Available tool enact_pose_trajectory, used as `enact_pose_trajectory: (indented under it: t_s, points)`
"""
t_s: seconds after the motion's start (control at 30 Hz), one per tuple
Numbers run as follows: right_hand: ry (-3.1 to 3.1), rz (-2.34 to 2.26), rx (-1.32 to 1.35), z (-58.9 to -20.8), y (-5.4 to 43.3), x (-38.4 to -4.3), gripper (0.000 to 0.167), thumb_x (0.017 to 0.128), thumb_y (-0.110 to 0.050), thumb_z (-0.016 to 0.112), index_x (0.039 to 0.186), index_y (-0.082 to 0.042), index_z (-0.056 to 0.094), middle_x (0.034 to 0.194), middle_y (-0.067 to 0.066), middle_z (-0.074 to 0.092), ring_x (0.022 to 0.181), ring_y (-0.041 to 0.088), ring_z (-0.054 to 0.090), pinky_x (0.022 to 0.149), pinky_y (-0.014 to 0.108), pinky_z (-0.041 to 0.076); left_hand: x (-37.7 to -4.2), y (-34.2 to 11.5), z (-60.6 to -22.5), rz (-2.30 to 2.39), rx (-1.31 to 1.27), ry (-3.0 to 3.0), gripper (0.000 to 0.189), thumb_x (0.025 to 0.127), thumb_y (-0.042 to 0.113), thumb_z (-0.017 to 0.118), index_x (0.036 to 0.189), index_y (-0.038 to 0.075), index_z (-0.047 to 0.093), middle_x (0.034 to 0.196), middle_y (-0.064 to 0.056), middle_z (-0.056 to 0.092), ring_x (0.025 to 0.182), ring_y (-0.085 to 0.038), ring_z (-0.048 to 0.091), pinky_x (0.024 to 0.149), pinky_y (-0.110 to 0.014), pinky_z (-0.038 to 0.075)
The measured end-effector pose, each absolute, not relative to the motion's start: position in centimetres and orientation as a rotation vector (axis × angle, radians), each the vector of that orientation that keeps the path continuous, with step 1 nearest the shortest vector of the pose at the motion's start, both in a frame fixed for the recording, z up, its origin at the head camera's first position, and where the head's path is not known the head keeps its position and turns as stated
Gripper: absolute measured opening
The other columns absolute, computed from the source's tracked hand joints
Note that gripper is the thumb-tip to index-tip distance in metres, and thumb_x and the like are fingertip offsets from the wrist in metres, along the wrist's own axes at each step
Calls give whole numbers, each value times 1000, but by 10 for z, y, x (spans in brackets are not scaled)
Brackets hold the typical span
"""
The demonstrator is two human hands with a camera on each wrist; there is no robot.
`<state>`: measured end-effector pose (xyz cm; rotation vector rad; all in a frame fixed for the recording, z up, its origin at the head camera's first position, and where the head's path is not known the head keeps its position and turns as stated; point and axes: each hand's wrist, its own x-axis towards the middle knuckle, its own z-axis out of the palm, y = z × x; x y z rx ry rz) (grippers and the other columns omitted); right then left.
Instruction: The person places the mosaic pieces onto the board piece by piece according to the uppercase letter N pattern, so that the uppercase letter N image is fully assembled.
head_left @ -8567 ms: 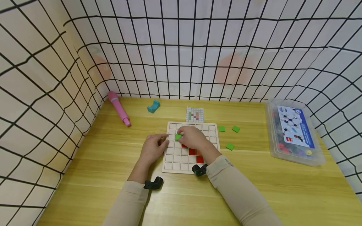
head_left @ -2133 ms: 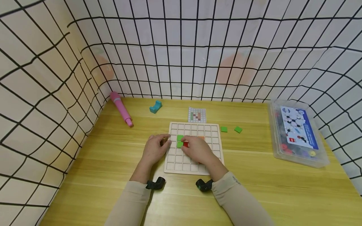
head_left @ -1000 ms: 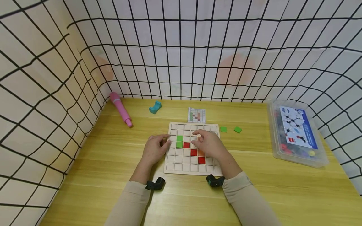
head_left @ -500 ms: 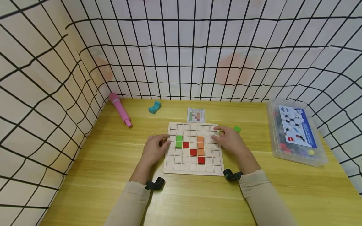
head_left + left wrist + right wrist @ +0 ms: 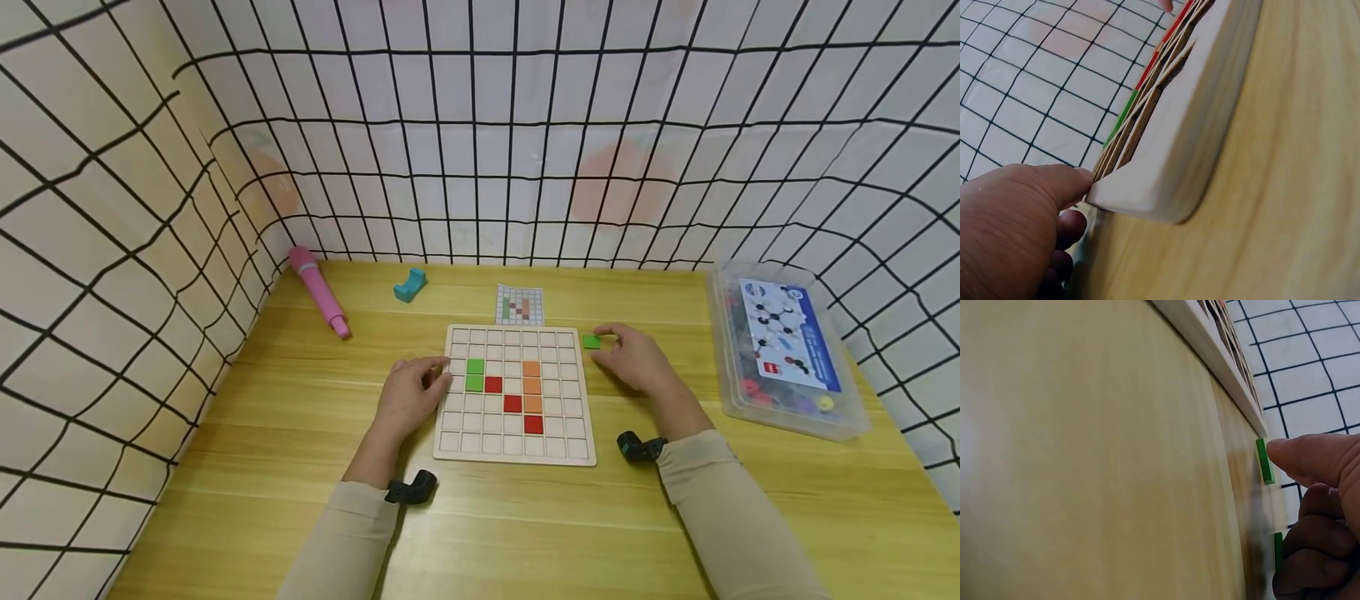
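Observation:
My left hand (image 5: 411, 396) rests at the left edge of a wooden grid board (image 5: 472, 446), thumb and index tips touching its rim. Set in the board's squares are two green tiles (image 5: 475, 375), several red tiles (image 5: 512, 404) and orange tiles (image 5: 532, 386) in a column. Just beyond the board's right edge, my right hand (image 5: 637, 362) has thumb and index finger spread around a loose green tile (image 5: 591, 342); in the right wrist view the thumb tip is right at this tile (image 5: 1265, 461). Another green tile (image 5: 1278, 550) shows partly behind the curled fingers there.
A small printed pattern card (image 5: 519, 306) lies behind the board. A teal curved block (image 5: 410, 285) and a pink microphone-shaped thing (image 5: 320, 292) are at the back left. At the right stands a clear plastic box (image 5: 787, 342). Black netting (image 5: 512, 177) surrounds the table.
A second green tile now sits on the board, and one loose tile has left the table's right side. My right hand has moved off the board rightward to a green tile. The left hand stays put.

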<state>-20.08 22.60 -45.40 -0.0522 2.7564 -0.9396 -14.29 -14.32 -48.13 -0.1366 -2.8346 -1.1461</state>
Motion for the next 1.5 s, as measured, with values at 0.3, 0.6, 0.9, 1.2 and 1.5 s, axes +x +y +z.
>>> enact_pose_trajectory:
  t_s: [0.3,0.6,0.9,1.2,1.5]
  points:
    - [2707,-947,-37,-459,234,-212,51,99,-30,63,145,-11,53,84,6,56,68,21,50,66,34,41,-143,-143,-481,-1138,-133,-2835,33,96,29,70,126,15,73,80,-1,63,85,-19,48,73,-31,37]
    - [2723,-882,-78,-458,234,-215,49,100,-32,62,143,-11,54,98,11,61,83,25,54,82,42,45,-144,-143,-482,-1144,-125,-2838,33,97,29,70,127,15,73,81,-1,63,85,-19,48,74,-31,38]
    - [2708,-894,-35,-460,233,-216,48,99,-32,62,141,-9,56,87,7,56,75,22,50,71,35,41,-143,-143,-481,-1158,-124,-2827,33,95,28,71,125,16,74,81,-2,63,84,-18,47,73,-31,37]
    - [2718,-912,-36,-459,232,-213,44,100,-30,62,137,-7,59,81,6,57,68,20,51,64,33,41,-143,-143,-481,-1156,-130,-2827,32,96,28,70,125,16,74,80,-1,63,85,-19,48,74,-31,38]
    - [2743,-908,-71,-458,233,-209,45,100,-33,62,137,-7,58,83,7,59,67,20,51,66,33,42,-142,-143,-481,-1153,-122,-2832,33,96,29,70,127,16,73,81,-2,63,86,-19,48,74,-31,37]
